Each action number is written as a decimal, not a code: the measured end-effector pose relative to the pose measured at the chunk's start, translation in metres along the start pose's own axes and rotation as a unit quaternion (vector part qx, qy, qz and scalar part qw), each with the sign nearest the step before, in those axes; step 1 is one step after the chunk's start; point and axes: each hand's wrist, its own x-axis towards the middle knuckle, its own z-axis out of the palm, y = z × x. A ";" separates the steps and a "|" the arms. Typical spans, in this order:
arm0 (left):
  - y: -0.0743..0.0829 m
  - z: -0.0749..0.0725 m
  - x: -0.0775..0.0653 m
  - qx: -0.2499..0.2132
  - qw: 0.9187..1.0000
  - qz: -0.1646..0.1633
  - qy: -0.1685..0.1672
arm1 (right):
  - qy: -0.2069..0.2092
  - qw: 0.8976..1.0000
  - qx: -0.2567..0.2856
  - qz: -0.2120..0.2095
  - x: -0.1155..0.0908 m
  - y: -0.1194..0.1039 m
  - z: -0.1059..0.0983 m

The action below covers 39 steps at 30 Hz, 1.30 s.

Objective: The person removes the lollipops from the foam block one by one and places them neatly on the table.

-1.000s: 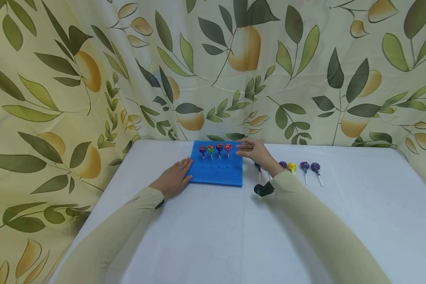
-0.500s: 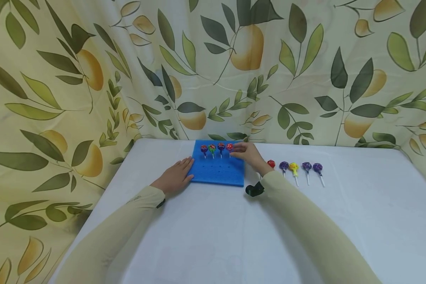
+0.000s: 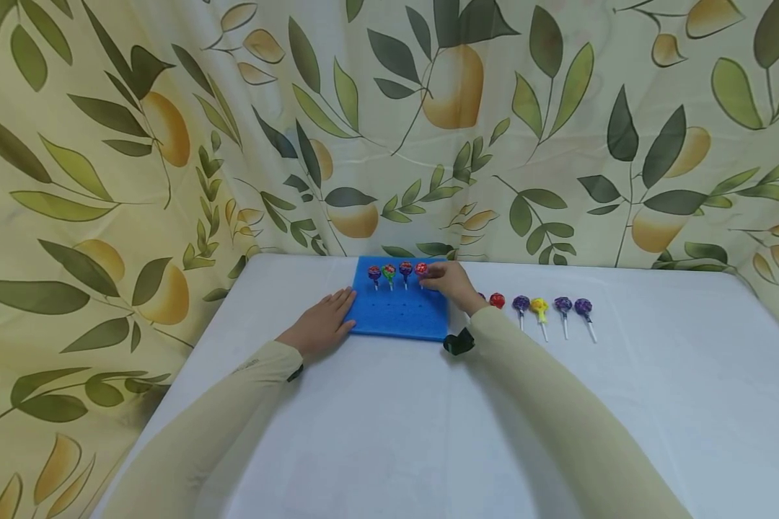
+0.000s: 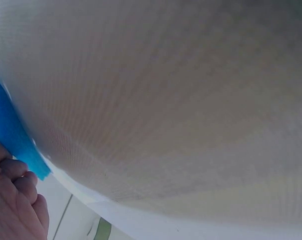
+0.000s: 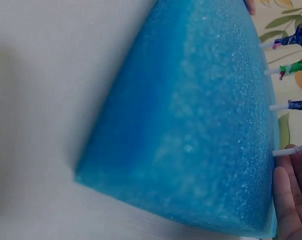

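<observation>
A blue foam board [image 3: 396,321] with small holes lies on the table. Several wrapped lollipops stand upright in a row along its far part: a dark one [image 3: 373,274], a green one [image 3: 389,273], another dark one [image 3: 405,269] and a red one [image 3: 420,269] at the right end. My right hand [image 3: 451,285] pinches the red lollipop near its head; in the right wrist view, thumb and fingers [image 5: 286,200] close in beside its white stick [image 5: 285,151]. My left hand [image 3: 321,324] rests flat with straight fingers at the board's left edge.
To the right, a row of loose lollipops lies on the white table [image 3: 389,432]: a red one [image 3: 497,300], a yellow one [image 3: 539,308] and several purple ones [image 3: 563,306]. My right wrist partly hides another. A leaf-patterned curtain [image 3: 428,166] hangs behind.
My right hand has moved left from beside the board to the red lollipop, and its fingers have closed in on it. The left hand stays at the board's edge.
</observation>
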 end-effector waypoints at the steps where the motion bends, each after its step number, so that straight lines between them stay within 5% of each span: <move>1: 0.000 0.000 0.000 0.000 1.000 0.000 0.000 | 0.001 1.000 -0.004 0.000 0.000 0.000 0.000; 7: 0.000 0.000 0.000 0.000 1.000 0.000 0.001 | 0.005 1.000 -0.013 0.001 0.001 -0.001 0.000; 26: 0.001 0.000 0.001 0.001 1.000 -0.004 -0.005 | 0.009 0.996 0.093 0.012 -0.001 -0.004 0.000; 39: 0.002 -0.001 0.000 0.001 1.000 0.004 0.003 | 0.019 0.991 0.132 -0.020 -0.012 -0.011 -0.009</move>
